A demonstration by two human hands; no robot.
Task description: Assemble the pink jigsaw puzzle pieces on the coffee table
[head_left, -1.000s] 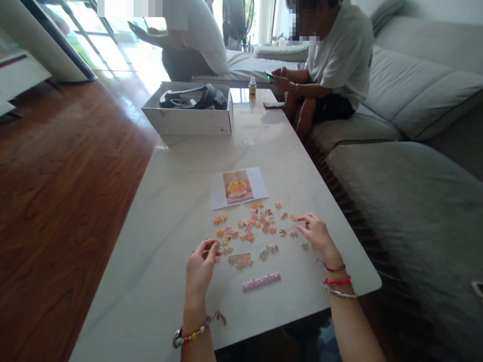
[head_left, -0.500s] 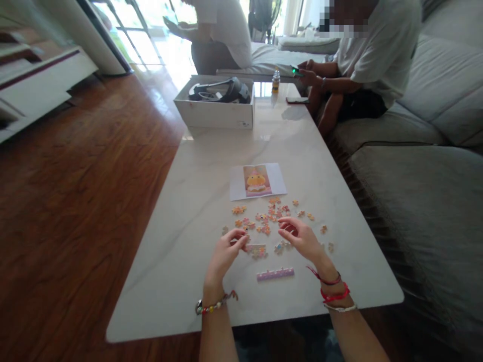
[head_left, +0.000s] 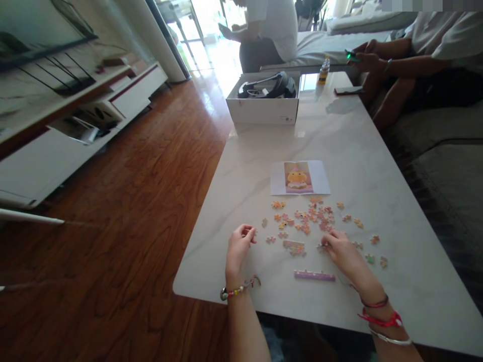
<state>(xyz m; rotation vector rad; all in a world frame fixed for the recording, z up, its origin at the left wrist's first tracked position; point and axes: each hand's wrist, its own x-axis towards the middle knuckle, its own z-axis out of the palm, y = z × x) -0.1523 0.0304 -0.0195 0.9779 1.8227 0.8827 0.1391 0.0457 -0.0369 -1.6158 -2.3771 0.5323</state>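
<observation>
My left hand [head_left: 240, 247] is at the left of the loose puzzle pieces, fingertips pinched on a small pale puzzle piece [head_left: 254, 234] that is mostly hidden. My right hand [head_left: 343, 254] reaches down on the right, thumb and fingers closed on a pale puzzle piece [head_left: 320, 248] at the table. Between the hands lies a small joined block of pieces [head_left: 295, 248]. Nearer to me is a joined purple strip [head_left: 314, 275]. Beyond the hands, orange and pink puzzle pieces [head_left: 313, 215] are scattered below a printed picture [head_left: 298, 177] of a yellow figure.
All this lies on a white marble-look table [head_left: 260, 156]. At its far end are an open white box [head_left: 264, 110] with a headset [head_left: 269, 86], a bottle [head_left: 323, 70] and a phone [head_left: 349, 90]. One person sits at right holding a phone; another sits at the back.
The view has turned left, so everything appears further right. My left hand has moved left, away from the joined block. The right hand has lowered and its fingers have closed on a piece.
</observation>
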